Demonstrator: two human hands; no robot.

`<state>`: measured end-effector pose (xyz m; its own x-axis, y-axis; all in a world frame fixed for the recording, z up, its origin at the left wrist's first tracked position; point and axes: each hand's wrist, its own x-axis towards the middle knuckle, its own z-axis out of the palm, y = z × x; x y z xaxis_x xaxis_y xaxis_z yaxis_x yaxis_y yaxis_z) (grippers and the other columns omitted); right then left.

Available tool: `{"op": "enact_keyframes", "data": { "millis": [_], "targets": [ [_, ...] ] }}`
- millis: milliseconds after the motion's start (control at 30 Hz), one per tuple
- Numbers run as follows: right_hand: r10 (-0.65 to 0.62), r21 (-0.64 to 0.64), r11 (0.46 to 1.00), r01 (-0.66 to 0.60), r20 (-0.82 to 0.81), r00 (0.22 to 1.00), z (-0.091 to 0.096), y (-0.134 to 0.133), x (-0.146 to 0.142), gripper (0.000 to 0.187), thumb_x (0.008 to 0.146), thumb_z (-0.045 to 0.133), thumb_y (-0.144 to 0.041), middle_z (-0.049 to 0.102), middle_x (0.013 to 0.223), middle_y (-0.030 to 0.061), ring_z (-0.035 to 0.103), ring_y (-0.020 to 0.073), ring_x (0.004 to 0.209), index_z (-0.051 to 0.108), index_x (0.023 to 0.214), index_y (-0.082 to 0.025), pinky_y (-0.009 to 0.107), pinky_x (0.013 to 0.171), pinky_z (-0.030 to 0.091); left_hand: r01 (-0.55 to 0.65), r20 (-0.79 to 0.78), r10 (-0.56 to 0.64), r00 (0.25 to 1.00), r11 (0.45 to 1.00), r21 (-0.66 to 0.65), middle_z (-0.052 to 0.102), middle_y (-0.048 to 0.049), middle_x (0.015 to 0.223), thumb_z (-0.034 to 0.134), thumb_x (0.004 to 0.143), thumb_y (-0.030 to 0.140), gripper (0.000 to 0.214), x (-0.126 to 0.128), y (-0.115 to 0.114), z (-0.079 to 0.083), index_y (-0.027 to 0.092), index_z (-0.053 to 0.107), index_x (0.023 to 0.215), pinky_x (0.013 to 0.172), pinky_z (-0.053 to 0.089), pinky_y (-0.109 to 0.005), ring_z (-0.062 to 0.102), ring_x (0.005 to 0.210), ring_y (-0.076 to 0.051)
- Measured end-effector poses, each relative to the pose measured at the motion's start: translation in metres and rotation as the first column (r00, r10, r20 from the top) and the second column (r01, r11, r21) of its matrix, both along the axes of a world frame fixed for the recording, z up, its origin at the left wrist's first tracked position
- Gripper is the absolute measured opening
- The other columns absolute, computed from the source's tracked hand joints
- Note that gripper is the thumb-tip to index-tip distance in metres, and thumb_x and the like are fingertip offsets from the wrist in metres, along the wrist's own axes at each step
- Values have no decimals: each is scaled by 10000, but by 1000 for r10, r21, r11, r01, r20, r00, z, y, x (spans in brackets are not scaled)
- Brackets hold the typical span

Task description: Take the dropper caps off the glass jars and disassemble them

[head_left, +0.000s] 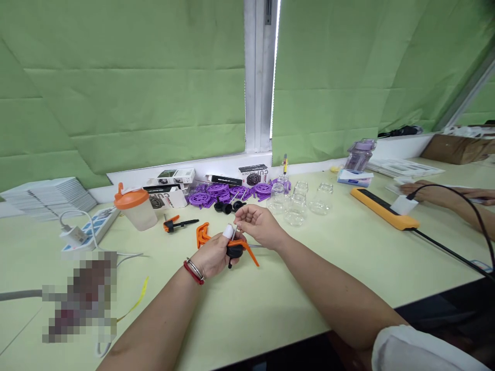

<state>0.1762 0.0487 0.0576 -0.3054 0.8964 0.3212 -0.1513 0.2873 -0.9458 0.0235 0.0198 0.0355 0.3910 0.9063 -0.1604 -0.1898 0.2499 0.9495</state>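
Observation:
My left hand [216,256] is closed around an orange and black clamp-like piece [250,253], with a round black part [234,251] under its orange arms. White wrapping covers the thumb of this hand. A thin metal rod [234,233] rises beside the thumb, and my right hand [257,225] pinches it near the top. Another metal rod sticks out to the right, under my right wrist. Left of my hands lies a similar orange and black piece [180,223]. Just behind them are black knob-like parts [224,206] and several purple wheel-shaped parts [216,193].
Several clear glasses [296,211] stand right of my hands. At the left are an orange-lidded cup [136,206], a power strip [95,232] and stacked white sheets [50,195]. Boxes [170,197] line the back. An orange power strip [382,208] lies near another person's hand [419,193].

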Motion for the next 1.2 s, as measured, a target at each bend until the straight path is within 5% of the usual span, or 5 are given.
{"op": "enact_keyframes", "data": {
  "millis": [467, 700, 800, 933, 1200],
  "targets": [
    [62, 47, 996, -75, 227, 972, -11, -4, -4, 155, 693, 666, -154, 707, 764, 19, 669, 143, 720, 626, 843, -155, 285, 697, 535, -31, 44, 34, 998, 997, -70, 560, -16, 632, 519, 795, 647, 498, 1, 0, 1, 155, 588, 822, 446, 377, -219, 490, 523, -103],
    [79, 212, 959, -187, 434, 897, -1, -13, 2, 346, 777, 640, -238, 720, 996, 36, 670, 202, 918, 613, 1121, -219, 350, 805, 521, -95, 144, 108, 984, 991, -93, 575, -10, 634, 544, 808, 607, 475, -2, 7, -3, 142, 606, 886, 464, 424, -230, 508, 510, -106],
    [-12, 362, 905, -224, 547, 837, 2, -14, 2, 565, 659, 736, -146, 666, 1151, 55, 592, 244, 1087, 582, 1195, -231, 400, 939, 449, -198, 184, 214, 959, 975, -101, 623, -28, 679, 499, 870, 539, 409, -1, 10, -2, 147, 612, 839, 561, 473, -248, 559, 582, -121],
    [-103, 456, 862, -221, 584, 805, -2, -13, -1, 593, 706, 557, 5, 624, 1214, 70, 533, 222, 1153, 533, 1255, -217, 380, 970, 413, -272, 209, 285, 935, 958, -90, 680, -57, 790, 499, 905, 447, 331, 0, 11, 2, 155, 626, 817, 758, 500, -269, 625, 783, -146],
    [-116, 477, 841, -254, 619, 777, -5, -9, 4, 696, 690, 419, 53, 665, 1130, 30, 526, 200, 1141, 443, 1324, -235, 351, 934, 416, 40, 57, -43, 997, 998, 41, 686, -119, 966, 484, 827, 636, 546, -15, 9, 4, 172, 621, 1081, 733, 507, -344, 622, 917, -234]
  ]
}}
